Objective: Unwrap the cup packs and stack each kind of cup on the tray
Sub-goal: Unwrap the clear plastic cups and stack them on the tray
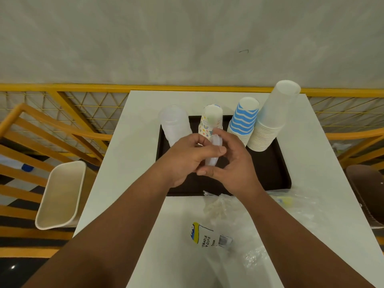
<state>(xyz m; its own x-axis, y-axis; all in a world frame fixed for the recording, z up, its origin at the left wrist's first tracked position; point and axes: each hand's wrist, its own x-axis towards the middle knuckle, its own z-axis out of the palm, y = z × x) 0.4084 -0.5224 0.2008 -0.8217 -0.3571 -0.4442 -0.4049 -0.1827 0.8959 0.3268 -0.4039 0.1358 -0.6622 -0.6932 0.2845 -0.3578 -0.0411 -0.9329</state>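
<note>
A dark brown tray [270, 173] lies on the white table. Along its far side stand several upside-down stacks: clear plastic cups [174, 123], patterned paper cups [211, 119], blue-and-white striped cups [244, 119] and a tall white stack [274, 117]. Above the tray's middle, my left hand [187, 161] and my right hand [234, 163] meet around a small stack of clear plastic cups [214, 148], both gripping it. Its lower part is hidden by my fingers.
Empty clear wrappers [249, 231] lie on the table near me, one with a printed label [202, 235]. A beige bin [62, 194] stands left of the table. Wooden chairs and a yellow mesh railing [83, 104] surround it; a brown seat [367, 190] is at the right.
</note>
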